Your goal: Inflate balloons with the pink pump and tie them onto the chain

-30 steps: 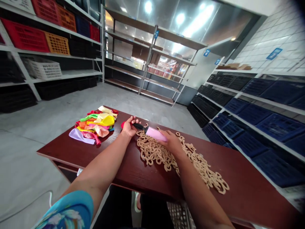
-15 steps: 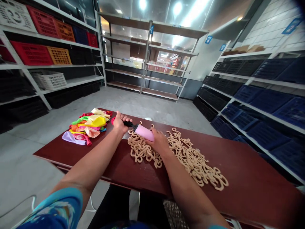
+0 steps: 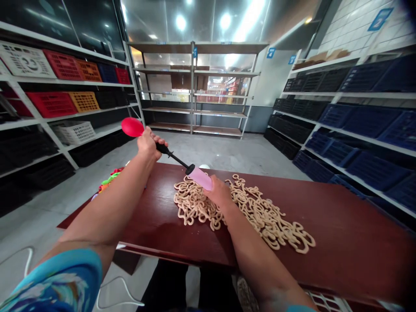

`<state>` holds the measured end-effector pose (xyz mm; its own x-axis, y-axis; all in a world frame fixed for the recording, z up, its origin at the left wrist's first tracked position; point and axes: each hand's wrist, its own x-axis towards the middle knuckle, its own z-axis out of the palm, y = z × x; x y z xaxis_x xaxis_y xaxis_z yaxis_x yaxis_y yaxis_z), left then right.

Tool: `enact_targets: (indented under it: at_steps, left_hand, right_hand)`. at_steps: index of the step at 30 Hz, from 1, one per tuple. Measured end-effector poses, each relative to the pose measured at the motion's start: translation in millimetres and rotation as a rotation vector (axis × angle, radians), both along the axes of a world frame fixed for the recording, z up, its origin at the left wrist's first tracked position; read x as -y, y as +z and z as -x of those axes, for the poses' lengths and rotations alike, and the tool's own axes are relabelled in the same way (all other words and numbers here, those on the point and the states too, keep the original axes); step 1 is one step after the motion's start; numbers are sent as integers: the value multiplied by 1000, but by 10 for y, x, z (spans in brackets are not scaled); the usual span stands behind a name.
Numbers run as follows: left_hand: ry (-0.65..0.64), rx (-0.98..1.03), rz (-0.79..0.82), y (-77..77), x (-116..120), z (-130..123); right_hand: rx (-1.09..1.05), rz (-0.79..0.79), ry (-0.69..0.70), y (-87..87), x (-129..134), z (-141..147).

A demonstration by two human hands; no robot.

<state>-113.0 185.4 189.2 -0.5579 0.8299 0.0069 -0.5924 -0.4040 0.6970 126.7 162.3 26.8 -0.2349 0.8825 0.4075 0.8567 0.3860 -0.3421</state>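
Gripped in the left hand (image 3: 148, 145) is the black end (image 3: 162, 148) of a pink-and-black cylindrical plastic hand pump (image 3: 190, 169); its pink barrel (image 3: 200, 177) is clasped by the right hand (image 3: 219, 190), and a thin black rod (image 3: 178, 159) is exposed between them. A rounded, glossy red balloon (image 3: 131, 127) is seen just beside the left hand. The pump is held tilted above beige, curved pieces (image 3: 260, 212) heaped on a dark-red wooden table (image 3: 156, 225).

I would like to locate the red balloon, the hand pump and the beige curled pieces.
Red balloon (image 3: 131, 126): head view, middle of its rounded body.
Hand pump (image 3: 200, 177): head view, on its pink barrel.
Beige curled pieces (image 3: 260, 212): head view, right part of the pile.
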Motion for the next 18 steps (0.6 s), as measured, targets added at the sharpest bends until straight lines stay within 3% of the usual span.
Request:
enact_targets:
  at_steps: [3, 6, 18]
  left_hand:
    - [8, -1, -12, 89, -3, 30]
    - [-12, 2, -20, 28, -8, -14]
    - [-121, 19, -2, -666, -13, -645]
  right_hand:
    - [-6, 42, -6, -14, -27, -23]
    - [-10, 57, -10, -57, -49, -55]
    - [38, -1, -21, -153, -43, -21]
